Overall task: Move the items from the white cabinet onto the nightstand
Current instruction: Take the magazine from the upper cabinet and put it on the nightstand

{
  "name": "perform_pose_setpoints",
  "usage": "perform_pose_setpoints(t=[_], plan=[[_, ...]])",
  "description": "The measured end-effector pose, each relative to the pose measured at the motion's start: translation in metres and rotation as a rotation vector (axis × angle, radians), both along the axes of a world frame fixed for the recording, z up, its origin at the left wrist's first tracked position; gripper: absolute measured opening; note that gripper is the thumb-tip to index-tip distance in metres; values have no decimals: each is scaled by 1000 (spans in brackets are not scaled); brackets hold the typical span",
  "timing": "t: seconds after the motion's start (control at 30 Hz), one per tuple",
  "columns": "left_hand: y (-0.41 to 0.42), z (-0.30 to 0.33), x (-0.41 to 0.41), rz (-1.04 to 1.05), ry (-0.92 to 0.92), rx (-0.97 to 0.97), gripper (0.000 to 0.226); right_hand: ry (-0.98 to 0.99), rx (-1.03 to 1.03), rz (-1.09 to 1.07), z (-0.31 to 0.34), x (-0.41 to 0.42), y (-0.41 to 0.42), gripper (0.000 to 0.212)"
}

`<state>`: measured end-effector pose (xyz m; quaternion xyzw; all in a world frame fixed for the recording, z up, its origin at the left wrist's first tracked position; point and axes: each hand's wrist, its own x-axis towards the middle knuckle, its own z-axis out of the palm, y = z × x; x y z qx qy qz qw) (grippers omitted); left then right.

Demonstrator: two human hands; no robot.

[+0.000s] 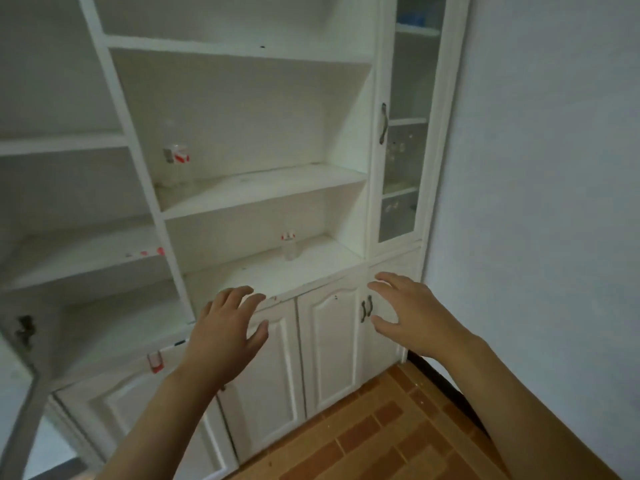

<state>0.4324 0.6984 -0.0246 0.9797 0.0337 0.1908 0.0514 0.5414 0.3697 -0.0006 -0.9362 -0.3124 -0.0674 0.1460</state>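
The white cabinet (263,188) fills the view with open shelves above and closed doors below. A clear plastic bottle (177,164) with a red-and-white label stands at the left of the middle shelf. A small clear bottle (289,247) with a red-and-white cap stands on the lower shelf. My left hand (225,327) and my right hand (412,313) hover in front of the lower shelf's edge, fingers spread, holding nothing. The small bottle lies beyond and between them. No nightstand is in view.
A glass door with a dark handle (383,123) closes the right column, with small items behind the glass. Red marks (152,252) lie on the left shelf and a small red-edged object (155,362) sits lower left. Brown floor tiles (381,431) and a pale wall (540,168) are right.
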Motion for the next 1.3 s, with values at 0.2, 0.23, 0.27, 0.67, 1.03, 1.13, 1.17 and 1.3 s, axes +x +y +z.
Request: perform_pose_setpoints(t=[0.2,0.23,0.27,0.67,1.03,1.13,1.17,1.3], plan=[[85,27,-5,197,-50,11,64,-127,-22,217,37,61,113,65],[98,33,-4,226,-56,24,65,-150,-20,251,45,71,131,65],[109,40,-2,256,-60,35,66,-169,-18,286,53,80,150,66],[214,125,46,588,-159,161,54,-375,44,645,153,191,320,67],[276,204,59,718,-294,251,65,-566,195,856,264,226,432,65],[299,231,58,719,-357,303,67,-629,249,881,296,217,456,67],[307,241,58,716,-376,318,64,-645,275,883,307,214,463,68],[343,282,61,695,-436,367,58,-671,370,900,349,204,495,66]])
